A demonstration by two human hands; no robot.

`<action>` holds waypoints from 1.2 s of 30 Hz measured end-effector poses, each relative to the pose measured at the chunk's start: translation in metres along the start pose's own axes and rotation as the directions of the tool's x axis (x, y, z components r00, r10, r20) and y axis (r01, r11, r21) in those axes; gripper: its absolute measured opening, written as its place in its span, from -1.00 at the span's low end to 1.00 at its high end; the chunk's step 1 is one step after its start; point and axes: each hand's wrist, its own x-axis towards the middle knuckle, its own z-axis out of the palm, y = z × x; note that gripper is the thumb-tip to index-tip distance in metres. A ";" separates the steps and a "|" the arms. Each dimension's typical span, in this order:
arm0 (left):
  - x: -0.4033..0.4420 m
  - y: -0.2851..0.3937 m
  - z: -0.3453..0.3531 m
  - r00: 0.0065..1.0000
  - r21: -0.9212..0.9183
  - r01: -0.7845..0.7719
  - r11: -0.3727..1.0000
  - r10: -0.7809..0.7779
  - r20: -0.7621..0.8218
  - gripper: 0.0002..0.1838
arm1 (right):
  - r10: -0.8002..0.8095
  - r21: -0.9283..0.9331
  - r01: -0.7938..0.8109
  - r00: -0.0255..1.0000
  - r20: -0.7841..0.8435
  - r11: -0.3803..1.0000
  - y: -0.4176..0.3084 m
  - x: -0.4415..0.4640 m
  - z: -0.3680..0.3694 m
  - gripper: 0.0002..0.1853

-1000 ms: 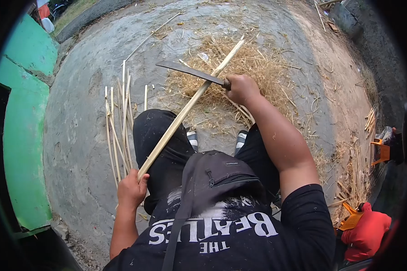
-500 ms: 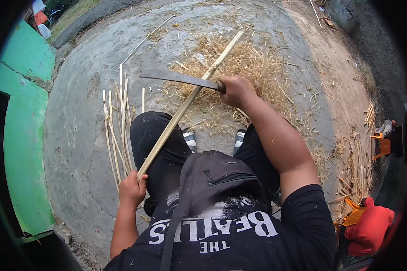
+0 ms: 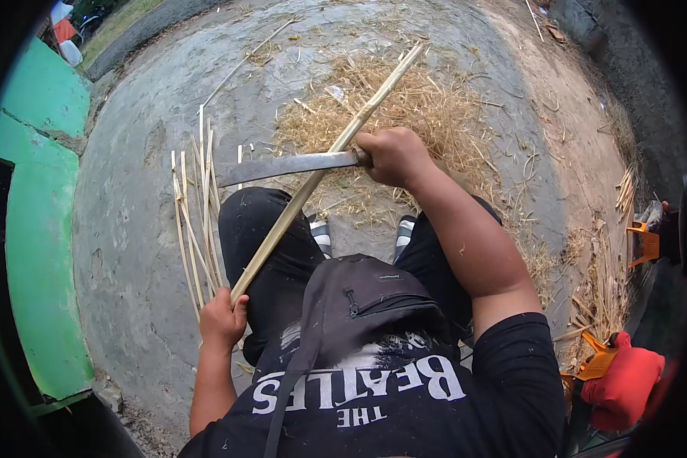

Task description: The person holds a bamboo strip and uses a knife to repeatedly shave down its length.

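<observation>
My left hand (image 3: 223, 320) is closed around the lower end of a long split bamboo strip (image 3: 298, 203). The strip slants up and to the right, over my left knee, its far end above a heap of shavings (image 3: 404, 99). My right hand (image 3: 393, 158) grips the handle of a machete (image 3: 290, 166), a long blade with a slight curve. The blade points left and crosses the strip about two thirds of the way up. Most of the handle is hidden in my fist.
Several thin bamboo strips (image 3: 195, 221) lie to the left of my knee. A green wall (image 3: 42, 252) stands at the left. On the right are orange stools (image 3: 597, 357), a person in red (image 3: 624, 382) and more bamboo strips (image 3: 607, 282).
The machete has come down the strip toward me, and its tip has swung lower. My left hand stays in place, while the strip's far end has shifted slightly up and right.
</observation>
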 end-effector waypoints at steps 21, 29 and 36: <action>0.004 0.004 -0.017 0.999 0.081 0.007 0.997 -0.010 0.037 -0.40 | 0.463 0.071 -0.467 0.884 0.062 0.882 0.059 0.006 0.001 -0.81; -0.001 -0.006 0.001 0.999 0.047 -0.011 0.999 0.013 -0.036 -0.39 | 0.471 0.166 -0.465 0.882 0.004 0.870 0.066 0.010 0.008 -0.81; 0.002 -0.004 -0.005 1.000 0.023 -0.006 1.000 0.006 -0.004 -0.39 | 0.431 0.171 -0.424 0.902 -0.006 0.889 0.053 0.006 -0.004 -0.81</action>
